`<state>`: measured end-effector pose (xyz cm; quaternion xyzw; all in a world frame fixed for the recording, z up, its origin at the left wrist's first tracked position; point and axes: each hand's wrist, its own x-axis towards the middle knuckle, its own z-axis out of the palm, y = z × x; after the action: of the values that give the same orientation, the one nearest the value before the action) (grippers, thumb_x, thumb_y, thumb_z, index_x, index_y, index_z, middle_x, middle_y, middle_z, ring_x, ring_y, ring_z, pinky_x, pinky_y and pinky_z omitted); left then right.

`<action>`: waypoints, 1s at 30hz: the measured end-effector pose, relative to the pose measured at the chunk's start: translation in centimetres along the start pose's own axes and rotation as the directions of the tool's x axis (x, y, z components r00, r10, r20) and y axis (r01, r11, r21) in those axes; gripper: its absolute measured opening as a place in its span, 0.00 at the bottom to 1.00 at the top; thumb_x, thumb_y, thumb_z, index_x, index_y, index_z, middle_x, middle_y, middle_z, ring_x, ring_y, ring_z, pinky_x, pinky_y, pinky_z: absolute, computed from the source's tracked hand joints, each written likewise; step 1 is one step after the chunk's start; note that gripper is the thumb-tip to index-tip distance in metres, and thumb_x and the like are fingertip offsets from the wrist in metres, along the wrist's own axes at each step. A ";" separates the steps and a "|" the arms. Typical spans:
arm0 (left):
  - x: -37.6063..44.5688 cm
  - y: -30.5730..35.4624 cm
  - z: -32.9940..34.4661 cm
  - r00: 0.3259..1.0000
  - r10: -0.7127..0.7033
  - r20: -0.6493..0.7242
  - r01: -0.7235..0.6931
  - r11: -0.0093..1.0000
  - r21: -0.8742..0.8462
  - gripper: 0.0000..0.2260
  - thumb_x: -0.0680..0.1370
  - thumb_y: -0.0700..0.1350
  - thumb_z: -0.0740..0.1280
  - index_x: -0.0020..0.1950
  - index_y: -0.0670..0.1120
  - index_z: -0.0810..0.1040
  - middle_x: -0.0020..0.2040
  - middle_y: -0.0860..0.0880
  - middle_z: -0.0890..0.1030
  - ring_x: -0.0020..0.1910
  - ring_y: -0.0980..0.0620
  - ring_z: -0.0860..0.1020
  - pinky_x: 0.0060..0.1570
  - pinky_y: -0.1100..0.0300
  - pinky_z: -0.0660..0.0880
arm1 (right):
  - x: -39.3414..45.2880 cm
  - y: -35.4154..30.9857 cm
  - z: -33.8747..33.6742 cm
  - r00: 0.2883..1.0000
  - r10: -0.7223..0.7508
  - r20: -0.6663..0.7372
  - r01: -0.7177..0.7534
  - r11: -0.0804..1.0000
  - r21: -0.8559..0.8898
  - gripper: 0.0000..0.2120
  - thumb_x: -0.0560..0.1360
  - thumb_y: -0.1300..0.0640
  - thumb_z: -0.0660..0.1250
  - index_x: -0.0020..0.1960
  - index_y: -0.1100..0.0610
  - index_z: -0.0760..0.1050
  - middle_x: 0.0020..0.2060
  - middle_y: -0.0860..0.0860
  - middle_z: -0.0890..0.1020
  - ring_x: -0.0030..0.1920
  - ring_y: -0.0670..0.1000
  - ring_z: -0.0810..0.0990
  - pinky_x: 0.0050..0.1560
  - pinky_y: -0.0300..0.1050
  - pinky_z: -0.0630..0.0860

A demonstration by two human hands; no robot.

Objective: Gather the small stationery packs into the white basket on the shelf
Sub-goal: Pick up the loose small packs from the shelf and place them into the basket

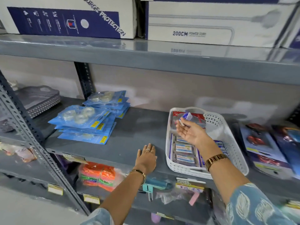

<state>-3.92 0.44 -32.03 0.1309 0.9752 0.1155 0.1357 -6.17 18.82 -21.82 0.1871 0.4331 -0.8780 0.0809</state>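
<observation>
The white perforated basket [227, 135] stands on the grey middle shelf [129, 135], right of centre. Several small stationery packs with blue-and-white labels [183, 148] lie inside it, and a red pack [197, 116] lies at its far end. My right hand [193, 133] hovers over the basket, palm exposed and fingers spread. A small blurred blue-and-white pack [187, 116] is just at its fingertips; I cannot tell whether they touch. My left hand [146, 157] rests flat on the shelf's front edge, left of the basket, holding nothing.
Stacks of blue tape packs [84, 122] lie on the shelf's left. A grey basket [39, 99] sits at the far left. Carded scissors packs [263, 143] lie right of the white basket. Large boxes [211, 23] fill the upper shelf. Orange items [99, 174] sit on the shelf below.
</observation>
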 end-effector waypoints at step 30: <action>-0.7 2.8 1.3 0.997 -0.076 -0.009 0.075 0.997 -0.035 0.24 0.83 0.44 0.48 0.78 0.44 0.45 0.79 0.47 0.44 0.78 0.46 0.44 0.75 0.46 0.44 | -7.7 -3.5 -10.9 0.929 -0.250 -0.272 -0.326 -0.207 -0.922 0.04 0.72 0.69 0.61 0.39 0.65 0.72 0.41 0.61 0.82 0.50 0.60 0.83 0.39 0.44 0.77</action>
<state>-2.24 3.13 -32.31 0.0909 0.9780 0.1280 0.1371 2.63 29.45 -22.21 0.2263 0.9513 -0.1548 0.1412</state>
